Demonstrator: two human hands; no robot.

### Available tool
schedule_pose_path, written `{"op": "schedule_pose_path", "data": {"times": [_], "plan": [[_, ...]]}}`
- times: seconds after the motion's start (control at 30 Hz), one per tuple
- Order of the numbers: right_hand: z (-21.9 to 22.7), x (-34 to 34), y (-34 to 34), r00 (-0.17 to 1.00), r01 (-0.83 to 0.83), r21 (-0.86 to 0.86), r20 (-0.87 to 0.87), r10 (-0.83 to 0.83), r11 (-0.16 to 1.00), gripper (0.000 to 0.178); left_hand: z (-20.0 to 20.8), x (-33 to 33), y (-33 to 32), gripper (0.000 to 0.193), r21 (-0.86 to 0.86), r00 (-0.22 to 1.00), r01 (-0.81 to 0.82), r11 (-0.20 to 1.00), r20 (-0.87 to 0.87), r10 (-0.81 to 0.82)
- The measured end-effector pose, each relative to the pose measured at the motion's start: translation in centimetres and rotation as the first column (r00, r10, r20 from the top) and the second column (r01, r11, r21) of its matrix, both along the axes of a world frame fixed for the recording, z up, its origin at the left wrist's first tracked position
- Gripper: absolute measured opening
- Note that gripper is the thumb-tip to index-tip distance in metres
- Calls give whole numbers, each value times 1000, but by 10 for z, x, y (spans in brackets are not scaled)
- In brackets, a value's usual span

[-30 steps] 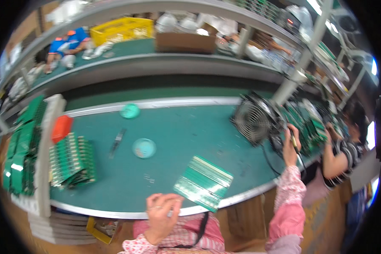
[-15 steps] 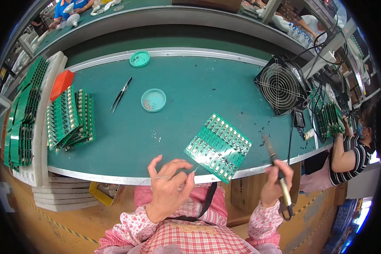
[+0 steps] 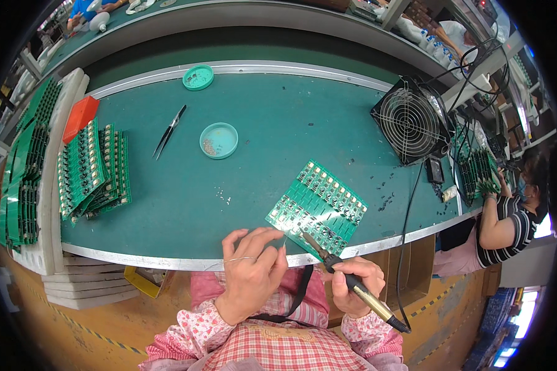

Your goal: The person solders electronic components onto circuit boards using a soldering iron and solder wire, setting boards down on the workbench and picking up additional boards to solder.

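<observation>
1. The green circuit board (image 3: pixel 319 201), the landmark here, lies flat near the close edge of the surface (image 3: pixel 167 204), turned so that one corner points away from the person. Its outline is close to square, so no long axis stands out; its rows of parts run from far left to near right.
2. The right hand (image 3: pixel 359 285) is at the board's near side, fingers and thumb closed around the soldering iron (image 3: pixel 377 307). The iron's long axis slants the same general way as the board's rows, its tip over the near-left part of the board and its cable end away from it, toward the near right. Whether the tip touches cannot be told.
3. The left hand (image 3: pixel 250 275) is just left of the board's near-left edge, thumb and fingers pinching a thin wire (image 3: pixel 284 243). The wire's end points at that edge, a little left of the iron's tip; contact is unclear.
4. Both hands are close to the board; the left hand's fingertips seem nearer that edge than the right's.
5. Far left of the board are the shallow dish (image 3: pixel 227 137) and tweezers (image 3: pixel 169 132); well to its left stand stacked boards (image 3: pixel 96 173). Beyond it, to the right, is the fan (image 3: pixel 410 120).
</observation>
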State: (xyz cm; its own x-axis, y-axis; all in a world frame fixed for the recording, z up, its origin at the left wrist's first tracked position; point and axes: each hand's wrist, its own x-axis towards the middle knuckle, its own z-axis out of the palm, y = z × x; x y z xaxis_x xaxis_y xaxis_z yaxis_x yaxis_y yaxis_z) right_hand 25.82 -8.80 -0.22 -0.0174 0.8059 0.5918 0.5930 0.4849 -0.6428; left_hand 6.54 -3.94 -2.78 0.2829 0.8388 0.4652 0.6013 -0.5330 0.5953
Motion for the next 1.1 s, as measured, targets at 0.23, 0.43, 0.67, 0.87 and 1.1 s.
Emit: {"op": "schedule_pose_path", "data": {"times": [0.23,0.43,0.67,0.87,1.1], "plan": [[-7,-4,8,999,-33,23,12,33,999,18,0,2,3,14,-9,1000,-11,1000,25,11],[-7,-7,12,998,-36,32,51,34,999,18,-2,2,4,16,-12,1000,-11,1000,27,11],[-4,-8,12,992,-48,22,119,45,999,20,-1,2,4,16,-5,1000,-20,1000,12,20],[4,-12,14,980,-59,4,189,57,998,18,-3,3,4,15,-5,999,-26,1000,19,27],[6,-15,13,947,-109,46,309,89,993,23,-3,4,5,14,-2,1000,-26,1000,-12,26]]}}
